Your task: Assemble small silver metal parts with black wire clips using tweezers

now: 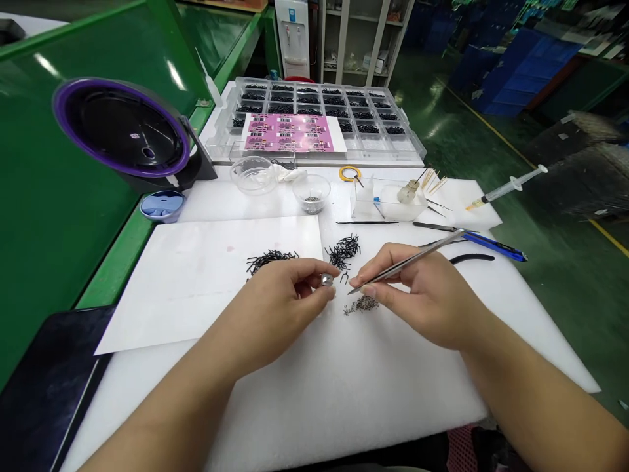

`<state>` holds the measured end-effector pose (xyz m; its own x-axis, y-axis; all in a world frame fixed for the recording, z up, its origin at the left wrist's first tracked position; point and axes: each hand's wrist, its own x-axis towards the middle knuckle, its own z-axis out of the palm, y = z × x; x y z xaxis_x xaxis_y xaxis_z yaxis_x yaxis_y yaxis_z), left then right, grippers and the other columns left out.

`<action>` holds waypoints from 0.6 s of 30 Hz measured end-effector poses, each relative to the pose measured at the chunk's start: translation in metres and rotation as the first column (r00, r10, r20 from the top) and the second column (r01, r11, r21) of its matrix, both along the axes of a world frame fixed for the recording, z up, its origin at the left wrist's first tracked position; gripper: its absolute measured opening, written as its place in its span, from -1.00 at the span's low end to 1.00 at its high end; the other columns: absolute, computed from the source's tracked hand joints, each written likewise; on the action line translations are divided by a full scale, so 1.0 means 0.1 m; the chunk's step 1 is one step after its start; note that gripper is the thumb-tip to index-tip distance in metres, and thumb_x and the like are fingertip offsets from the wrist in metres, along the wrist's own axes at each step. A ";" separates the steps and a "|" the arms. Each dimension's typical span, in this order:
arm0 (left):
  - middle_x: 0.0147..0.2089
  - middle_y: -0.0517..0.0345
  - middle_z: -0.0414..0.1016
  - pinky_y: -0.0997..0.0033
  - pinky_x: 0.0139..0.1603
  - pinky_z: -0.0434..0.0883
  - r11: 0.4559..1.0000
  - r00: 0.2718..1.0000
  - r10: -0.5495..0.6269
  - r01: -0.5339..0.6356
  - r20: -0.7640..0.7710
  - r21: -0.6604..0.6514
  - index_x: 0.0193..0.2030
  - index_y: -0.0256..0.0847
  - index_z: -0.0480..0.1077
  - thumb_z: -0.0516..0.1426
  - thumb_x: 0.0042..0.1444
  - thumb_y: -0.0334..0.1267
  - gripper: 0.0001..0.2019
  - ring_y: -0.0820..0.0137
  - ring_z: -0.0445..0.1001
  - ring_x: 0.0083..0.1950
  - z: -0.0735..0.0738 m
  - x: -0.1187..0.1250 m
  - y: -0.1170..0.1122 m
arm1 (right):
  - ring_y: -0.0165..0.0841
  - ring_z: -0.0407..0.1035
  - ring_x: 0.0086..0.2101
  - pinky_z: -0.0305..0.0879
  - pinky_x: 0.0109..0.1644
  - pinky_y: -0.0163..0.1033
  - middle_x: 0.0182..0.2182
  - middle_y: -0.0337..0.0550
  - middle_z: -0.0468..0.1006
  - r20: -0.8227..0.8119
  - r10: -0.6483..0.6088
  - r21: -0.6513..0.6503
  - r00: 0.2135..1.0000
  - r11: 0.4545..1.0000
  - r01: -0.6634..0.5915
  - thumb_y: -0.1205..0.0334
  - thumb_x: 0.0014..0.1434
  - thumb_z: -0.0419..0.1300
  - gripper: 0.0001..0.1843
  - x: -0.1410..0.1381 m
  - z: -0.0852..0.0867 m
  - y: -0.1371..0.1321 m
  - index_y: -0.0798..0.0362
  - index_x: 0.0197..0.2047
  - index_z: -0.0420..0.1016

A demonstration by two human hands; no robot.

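My left hand (280,308) pinches a small shiny metal piece with a rounded end (327,280) between thumb and fingers; the rest of it is hidden. In my right hand (422,295) is a pair of metal tweezers (417,257), its tips pointing down and left, just right of the metal piece. Below the tips lies a small heap of tiny metal parts (365,303). Thin black bent pieces form one pile (344,249) beyond the hands and another pile (270,259) partly behind my left hand.
A divided clear case (368,137) of black pieces stands at the back, with a pink printed sheet (295,133) on it. A purple-rimmed fan (122,128) is at the left. Clear cups (312,190), a syringe (506,188), and a blue cutter (496,248) lie around the white foam surface (393,406).
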<state>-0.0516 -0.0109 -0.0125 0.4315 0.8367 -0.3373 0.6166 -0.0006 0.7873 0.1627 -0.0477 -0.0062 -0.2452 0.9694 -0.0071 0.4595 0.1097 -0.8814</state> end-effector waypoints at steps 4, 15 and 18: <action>-0.41 0.26 0.43 0.45 -0.42 0.25 0.999 0.999 -0.008 0.009 0.032 -0.039 0.01 -0.07 0.51 0.16 0.17 -0.02 -0.67 0.44 0.33 -0.42 -0.01 0.05 -0.01 | -0.34 0.50 -0.17 0.48 -0.15 -0.27 -0.20 -0.18 0.58 -0.125 -0.081 0.057 0.989 0.994 0.088 0.30 0.27 0.21 -0.94 -0.12 -0.05 -0.10 0.02 -0.17 0.46; -0.41 0.25 0.44 0.46 -0.41 0.25 0.998 0.998 -0.030 0.034 0.063 -0.058 -0.10 -0.08 0.51 0.17 0.17 -0.05 -0.75 0.43 0.35 -0.41 -0.03 0.07 -0.02 | -0.38 0.51 -0.23 0.46 -0.24 -0.30 -0.22 -0.25 0.59 -0.064 -0.139 0.069 0.988 0.987 0.144 0.29 0.26 0.22 -0.94 -0.14 -0.07 -0.11 -0.01 -0.17 0.46; -0.38 0.24 0.47 0.45 -0.39 0.28 0.998 0.998 -0.034 0.037 0.057 -0.054 -0.11 -0.08 0.50 0.16 0.16 -0.05 -0.76 0.42 0.37 -0.39 -0.02 0.07 -0.02 | -0.40 0.52 -0.22 0.46 -0.25 -0.33 -0.23 -0.27 0.59 -0.079 -0.139 0.067 0.987 0.987 0.144 0.30 0.26 0.22 -0.93 -0.16 -0.06 -0.11 -0.01 -0.17 0.47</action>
